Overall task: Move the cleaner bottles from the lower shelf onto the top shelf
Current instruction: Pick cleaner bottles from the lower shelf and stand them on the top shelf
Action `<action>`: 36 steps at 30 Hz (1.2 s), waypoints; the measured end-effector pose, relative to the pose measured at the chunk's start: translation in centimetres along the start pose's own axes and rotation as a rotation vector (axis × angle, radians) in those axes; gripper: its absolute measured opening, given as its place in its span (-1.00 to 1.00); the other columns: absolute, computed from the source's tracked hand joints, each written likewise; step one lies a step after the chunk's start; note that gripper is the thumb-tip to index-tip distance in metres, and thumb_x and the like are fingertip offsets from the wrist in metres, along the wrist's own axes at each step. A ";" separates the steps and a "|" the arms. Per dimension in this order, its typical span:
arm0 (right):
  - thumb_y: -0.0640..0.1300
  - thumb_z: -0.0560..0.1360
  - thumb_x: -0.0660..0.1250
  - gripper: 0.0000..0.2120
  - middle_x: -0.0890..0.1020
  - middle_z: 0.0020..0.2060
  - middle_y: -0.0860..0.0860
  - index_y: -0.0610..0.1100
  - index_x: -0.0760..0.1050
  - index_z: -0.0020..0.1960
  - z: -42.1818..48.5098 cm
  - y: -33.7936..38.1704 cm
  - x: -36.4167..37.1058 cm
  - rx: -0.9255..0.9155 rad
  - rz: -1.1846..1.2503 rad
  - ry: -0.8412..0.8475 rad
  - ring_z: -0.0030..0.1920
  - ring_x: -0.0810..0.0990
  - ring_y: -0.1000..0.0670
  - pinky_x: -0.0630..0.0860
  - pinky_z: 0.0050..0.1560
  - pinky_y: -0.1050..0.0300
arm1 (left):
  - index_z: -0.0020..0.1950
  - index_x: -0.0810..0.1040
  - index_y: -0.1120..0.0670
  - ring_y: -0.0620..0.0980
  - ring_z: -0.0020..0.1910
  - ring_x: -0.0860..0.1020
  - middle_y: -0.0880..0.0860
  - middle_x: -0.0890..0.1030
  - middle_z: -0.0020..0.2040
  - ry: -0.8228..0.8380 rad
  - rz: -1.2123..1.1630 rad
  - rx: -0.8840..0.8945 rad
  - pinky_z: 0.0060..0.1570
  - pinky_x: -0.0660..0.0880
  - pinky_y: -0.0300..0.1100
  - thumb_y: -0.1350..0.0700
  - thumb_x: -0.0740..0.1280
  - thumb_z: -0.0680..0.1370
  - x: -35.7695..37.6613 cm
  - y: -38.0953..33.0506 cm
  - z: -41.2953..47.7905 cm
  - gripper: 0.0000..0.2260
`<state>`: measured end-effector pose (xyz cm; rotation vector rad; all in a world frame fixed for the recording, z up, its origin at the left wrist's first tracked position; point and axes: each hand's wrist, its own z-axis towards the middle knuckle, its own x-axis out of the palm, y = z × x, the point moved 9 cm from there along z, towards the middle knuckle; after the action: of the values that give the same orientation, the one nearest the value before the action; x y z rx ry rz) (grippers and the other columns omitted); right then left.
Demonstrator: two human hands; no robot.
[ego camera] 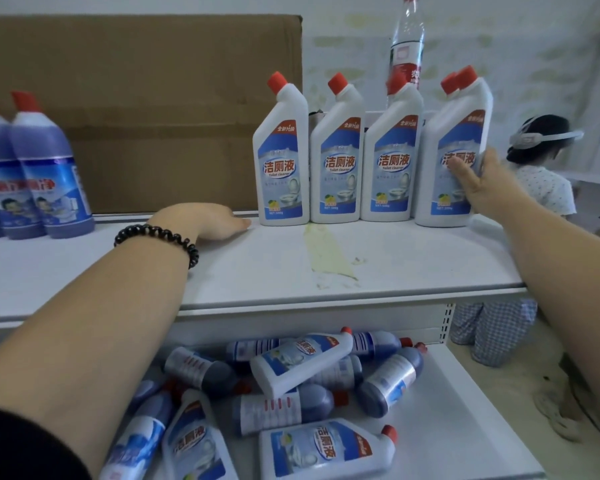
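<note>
right hand [478, 183]: fingers wide, touching end white bottle [456, 133] on top shelf [413, 258] | left hand [219, 221]: fingers flat on shelf | bottles [305, 360] heaped below

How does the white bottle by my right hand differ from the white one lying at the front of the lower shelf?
The rightmost white bottle stands upright on the top shelf; the front white bottle lies on its side on the lower shelf. The right hand touches the rightmost white bottle; nothing touches the front white bottle. Both have white bodies, red caps and blue labels.
</note>
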<state>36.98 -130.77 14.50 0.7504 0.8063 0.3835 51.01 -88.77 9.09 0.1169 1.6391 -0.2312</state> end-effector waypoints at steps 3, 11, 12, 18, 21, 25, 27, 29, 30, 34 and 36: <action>0.26 0.56 0.22 -0.38 0.53 0.28 -0.12 -0.14 0.25 0.44 -0.3 -0.3 -0.1 0.037 0.010 0.015 0.21 0.55 -0.18 0.52 0.19 -0.15 | 0.54 0.35 0.09 0.10 0.51 0.30 0.07 0.34 0.55 0.024 0.041 0.007 0.50 0.19 0.04 -0.25 0.02 0.68 0.1 0.1 -1.0 -0.42; 0.02 0.69 0.14 -0.52 0.44 0.41 -0.26 -0.28 0.35 0.46 -4.1 -0.8 2.0 0.240 -0.440 0.206 0.34 0.44 -0.26 0.28 0.43 -0.10 | 0.53 0.37 0.10 0.10 0.51 0.30 0.07 0.33 0.56 0.002 0.089 0.030 0.50 0.19 0.04 -0.25 0.02 0.67 0.0 2.3 -5.1 -0.42; -0.02 0.69 0.13 -0.54 0.44 0.41 -0.27 -0.31 0.36 0.45 -4.7 -0.2 2.5 0.244 -0.526 0.225 0.36 0.43 -0.27 0.29 0.44 -0.09 | 0.53 0.37 0.11 0.10 0.51 0.31 0.07 0.33 0.56 0.000 0.090 0.036 0.49 0.19 0.04 -0.24 0.02 0.68 0.0 2.8 -5.8 -0.42; 0.11 0.63 0.24 -0.40 0.32 0.51 -0.21 -0.22 0.27 0.53 -9.5 8.1 9.2 0.169 -0.674 0.379 0.47 0.31 -0.27 0.21 0.49 -0.20 | 0.51 0.40 0.12 0.11 0.49 0.34 0.09 0.37 0.53 -0.014 0.087 0.027 0.48 0.22 0.00 -0.22 0.05 0.68 -0.5 9.6 -11.5 -0.44; 0.17 0.62 0.20 -0.39 0.33 0.51 -0.18 -0.19 0.29 0.52 -13.0 14.8 15.3 0.017 -0.667 0.460 0.47 0.32 -0.24 0.18 0.51 -0.18 | 0.52 0.38 0.11 0.09 0.51 0.30 0.09 0.35 0.55 -0.034 0.079 -0.012 0.51 0.18 0.00 -0.24 0.05 0.67 -0.8 15.3 -14.9 -0.43; 0.18 0.65 0.13 -0.40 0.38 0.48 -0.17 -0.24 0.36 0.49 -19.8 24.3 23.4 -0.190 -0.588 0.564 0.46 0.35 -0.21 0.23 0.47 -0.05 | 0.52 0.38 0.09 0.08 0.51 0.30 0.10 0.34 0.55 -0.083 0.045 -0.065 0.51 0.16 -0.02 -0.20 0.10 0.68 -1.2 23.7 -19.8 -0.48; 0.14 0.66 0.12 -0.44 0.45 0.42 -0.21 -0.29 0.45 0.41 -24.1 29.1 27.1 -0.302 -0.536 0.614 0.39 0.42 -0.21 0.32 0.37 0.01 | 0.51 0.39 0.10 0.09 0.50 0.31 0.10 0.36 0.54 -0.090 0.054 -0.073 0.50 0.18 0.00 -0.18 0.10 0.68 -1.1 27.4 -22.4 -0.49; 0.10 0.65 0.12 -0.49 0.53 0.30 -0.24 -0.30 0.52 0.30 -28.1 33.1 30.4 -0.383 -0.513 0.622 0.27 0.50 -0.22 0.40 0.22 0.04 | 0.53 0.37 0.09 0.08 0.51 0.30 0.09 0.34 0.55 -0.100 0.037 -0.091 0.50 0.19 -0.01 -0.16 0.11 0.69 -0.8 31.1 -25.3 -0.50; 0.10 0.65 0.12 -0.51 0.55 0.25 -0.24 -0.28 0.54 0.26 -30.0 34.9 31.7 -0.414 -0.507 0.602 0.23 0.52 -0.22 0.42 0.19 0.03 | 0.53 0.35 0.09 0.09 0.50 0.30 0.08 0.33 0.55 -0.110 0.029 -0.100 0.49 0.19 -0.02 -0.16 0.12 0.69 -0.7 32.8 -26.6 -0.51; 0.14 0.60 0.13 -0.58 0.57 0.18 -0.14 -0.12 0.50 0.25 -37.0 40.0 35.8 -0.465 -0.506 0.500 0.16 0.52 -0.20 0.44 0.25 -0.14 | 0.56 0.31 0.07 0.11 0.50 0.31 0.09 0.34 0.55 -0.111 -0.014 -0.144 0.49 0.21 0.02 -0.17 0.16 0.67 0.6 39.4 -31.3 -0.48; 0.12 0.60 0.15 -0.59 0.57 0.19 -0.13 -0.10 0.48 0.30 -40.2 42.3 37.1 -0.489 -0.479 0.457 0.17 0.52 -0.20 0.46 0.22 -0.14 | 0.59 0.24 0.07 0.08 0.55 0.24 0.07 0.27 0.59 -0.074 -0.022 -0.179 0.52 0.15 0.03 -0.19 0.15 0.67 1.9 42.7 -33.3 -0.44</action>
<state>28.80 -62.38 8.05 -0.0056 1.2271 0.3010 27.60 -40.04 6.03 -0.0449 1.5804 -0.1036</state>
